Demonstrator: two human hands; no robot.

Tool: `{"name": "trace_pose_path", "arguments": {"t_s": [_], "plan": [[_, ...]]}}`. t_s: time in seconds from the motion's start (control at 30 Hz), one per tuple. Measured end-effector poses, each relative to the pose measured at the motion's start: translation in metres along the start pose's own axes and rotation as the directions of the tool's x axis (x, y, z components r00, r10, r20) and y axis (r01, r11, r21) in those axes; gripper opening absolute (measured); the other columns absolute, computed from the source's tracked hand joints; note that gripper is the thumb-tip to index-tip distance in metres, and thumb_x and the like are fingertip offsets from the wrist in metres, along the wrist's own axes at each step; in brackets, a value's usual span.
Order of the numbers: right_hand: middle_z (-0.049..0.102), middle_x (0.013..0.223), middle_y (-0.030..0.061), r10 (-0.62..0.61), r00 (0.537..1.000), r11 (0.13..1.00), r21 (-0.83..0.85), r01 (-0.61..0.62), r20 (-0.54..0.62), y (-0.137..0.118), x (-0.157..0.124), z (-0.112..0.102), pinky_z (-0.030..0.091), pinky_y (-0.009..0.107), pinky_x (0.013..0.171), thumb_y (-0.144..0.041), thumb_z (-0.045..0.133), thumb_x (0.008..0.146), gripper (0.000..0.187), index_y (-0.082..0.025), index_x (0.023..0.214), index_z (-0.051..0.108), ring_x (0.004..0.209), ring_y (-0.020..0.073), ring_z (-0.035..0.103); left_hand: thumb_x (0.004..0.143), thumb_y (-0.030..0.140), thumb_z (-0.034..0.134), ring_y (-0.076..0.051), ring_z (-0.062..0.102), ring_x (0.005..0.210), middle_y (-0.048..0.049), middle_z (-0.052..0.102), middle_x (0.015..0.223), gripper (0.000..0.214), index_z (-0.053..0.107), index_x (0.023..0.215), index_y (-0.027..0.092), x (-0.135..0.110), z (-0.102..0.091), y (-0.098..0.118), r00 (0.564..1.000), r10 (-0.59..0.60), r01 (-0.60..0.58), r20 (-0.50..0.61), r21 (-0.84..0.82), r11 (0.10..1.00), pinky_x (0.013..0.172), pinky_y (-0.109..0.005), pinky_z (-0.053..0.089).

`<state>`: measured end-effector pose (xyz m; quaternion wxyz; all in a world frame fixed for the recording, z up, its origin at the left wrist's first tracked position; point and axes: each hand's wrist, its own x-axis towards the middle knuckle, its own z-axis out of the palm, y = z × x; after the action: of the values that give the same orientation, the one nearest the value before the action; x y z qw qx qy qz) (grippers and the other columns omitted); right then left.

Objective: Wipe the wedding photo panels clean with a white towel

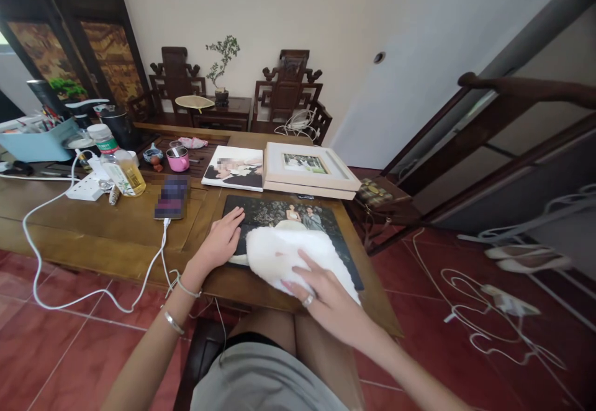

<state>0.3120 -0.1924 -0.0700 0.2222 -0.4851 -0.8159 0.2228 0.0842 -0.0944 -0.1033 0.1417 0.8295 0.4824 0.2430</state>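
Observation:
A large dark photo print (279, 217) of a couple lies flat at the near edge of the wooden table (116, 225). My left hand (222, 237) rests flat on its left edge, fingers stretched out. My right hand (321, 296) presses a fluffy white cloth (279, 252) down onto the lower part of the print, fingers spread over the cloth.
Behind the print lie a smaller photo (235, 167) and a framed picture (307, 167). A phone (172, 197) on a white cable, a power strip (86, 187), a bottle (123, 172) and a pink cup (178, 159) sit to the left. Cables (493, 311) trail on the red floor.

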Motion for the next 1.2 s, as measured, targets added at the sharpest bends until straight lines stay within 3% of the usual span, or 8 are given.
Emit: {"name": "trace_pose_path", "arguments": {"t_s": [0.13, 0.27, 0.4, 0.53, 0.67, 0.87, 1.0, 1.2], "plan": [[0.069, 0.101, 0.0032, 0.040, 0.999, 0.998, 0.056, -0.038, -0.034, 0.016, 0.050, -0.003, 0.034, 0.043, 0.101, -0.044, 0.038, 0.091, 0.035, -0.023, 0.083, 0.065, 0.121, 0.0295, 0.047, 0.091, 0.017, 0.031, -0.020, 0.031, 0.136, -0.0098, 0.040, 0.143, 0.042, 0.045, 0.131, 0.016, 0.001, 0.000, -0.001, 1.000, 0.002, -0.002, -0.002, -0.014, 1.000, 0.108, -0.044, 0.030], [0.068, 0.083, 0.0021, 0.009, 0.991, 0.996, 0.092, 0.003, -0.132, 0.031, 0.109, -0.008, 0.042, 0.035, 0.084, -0.045, 0.037, 0.091, 0.038, -0.021, 0.071, 0.060, 0.089, 0.0250, 0.059, 0.092, 0.018, 0.032, -0.020, 0.031, 0.136, -0.0100, 0.041, 0.143, 0.042, 0.045, 0.131, 0.016, 0.001, 0.001, -0.003, 1.000, 0.016, -0.016, -0.012, -0.026, 1.000, 0.108, -0.045, 0.030], [0.066, 0.074, 0.0021, 0.022, 0.985, 0.997, 0.079, -0.009, -0.172, 0.038, 0.137, -0.011, 0.042, 0.032, 0.075, -0.044, 0.035, 0.091, 0.040, -0.020, 0.068, 0.058, 0.077, 0.0229, 0.058, 0.092, 0.019, 0.032, -0.020, 0.032, 0.136, -0.0102, 0.041, 0.143, 0.041, 0.047, 0.130, 0.016, 0.002, 0.001, -0.004, 1.000, 0.026, -0.026, -0.016, -0.033, 0.999, 0.108, -0.045, 0.030], [0.068, 0.085, 0.0041, 0.021, 0.983, 0.999, 0.042, -0.013, -0.184, 0.028, 0.118, -0.003, 0.037, 0.038, 0.091, -0.038, 0.037, 0.091, 0.034, -0.021, 0.078, 0.063, 0.092, 0.0249, 0.057, 0.092, 0.019, 0.032, -0.021, 0.032, 0.135, -0.0113, 0.041, 0.143, 0.041, 0.047, 0.130, 0.014, 0.002, 0.002, -0.004, 0.999, 0.026, -0.027, -0.021, -0.032, 0.999, 0.108, -0.045, 0.030], [0.066, 0.107, 0.0092, 0.024, 0.982, 0.998, -0.046, -0.033, -0.185, 0.003, 0.063, 0.008, 0.030, 0.046, 0.101, -0.033, 0.041, 0.090, 0.027, -0.021, 0.094, 0.065, 0.111, 0.0282, 0.052, 0.091, 0.018, 0.032, -0.020, 0.032, 0.135, -0.0104, 0.041, 0.143, 0.042, 0.046, 0.131, 0.015, 0.001, 0.002, -0.003, 1.000, 0.018, -0.018, -0.016, -0.021, 1.000, 0.109, -0.043, 0.030], [0.064, 0.114, 0.0075, -0.074, 0.997, 0.997, -0.038, 0.073, -0.014, -0.018, -0.007, 0.008, 0.027, 0.047, 0.109, -0.027, 0.041, 0.090, 0.023, -0.024, 0.084, 0.064, 0.128, 0.0249, 0.041, 0.091, 0.018, 0.032, -0.020, 0.032, 0.135, -0.0107, 0.040, 0.143, 0.042, 0.046, 0.130, 0.014, 0.000, 0.000, 0.000, 1.000, 0.010, -0.010, -0.007, -0.003, 1.000, 0.108, -0.043, 0.030], [0.066, 0.108, 0.0074, 0.058, 0.997, 0.998, -0.024, -0.059, -0.052, 0.011, 0.004, -0.001, 0.037, 0.049, 0.100, -0.038, 0.041, 0.090, 0.027, -0.024, 0.090, 0.065, 0.128, 0.0309, 0.039, 0.092, 0.018, 0.033, -0.020, 0.033, 0.135, -0.0102, 0.041, 0.143, 0.041, 0.047, 0.130, 0.015, 0.000, 0.001, -0.001, 1.000, 0.013, -0.013, -0.017, -0.014, 1.000, 0.108, -0.043, 0.030], [0.068, 0.098, 0.0114, 0.100, 0.972, 0.978, -0.160, -0.135, -0.211, 0.026, 0.074, -0.004, 0.032, 0.052, 0.098, -0.033, 0.038, 0.092, 0.030, -0.020, 0.090, 0.065, 0.107, 0.0319, 0.055, 0.094, 0.023, 0.032, -0.019, 0.031, 0.136, -0.0077, 0.041, 0.143, 0.041, 0.044, 0.133, 0.019, 0.000, 0.000, -0.001, 0.999, 0.015, -0.019, -0.040, -0.096, 0.995, 0.110, -0.043, 0.029]]}}
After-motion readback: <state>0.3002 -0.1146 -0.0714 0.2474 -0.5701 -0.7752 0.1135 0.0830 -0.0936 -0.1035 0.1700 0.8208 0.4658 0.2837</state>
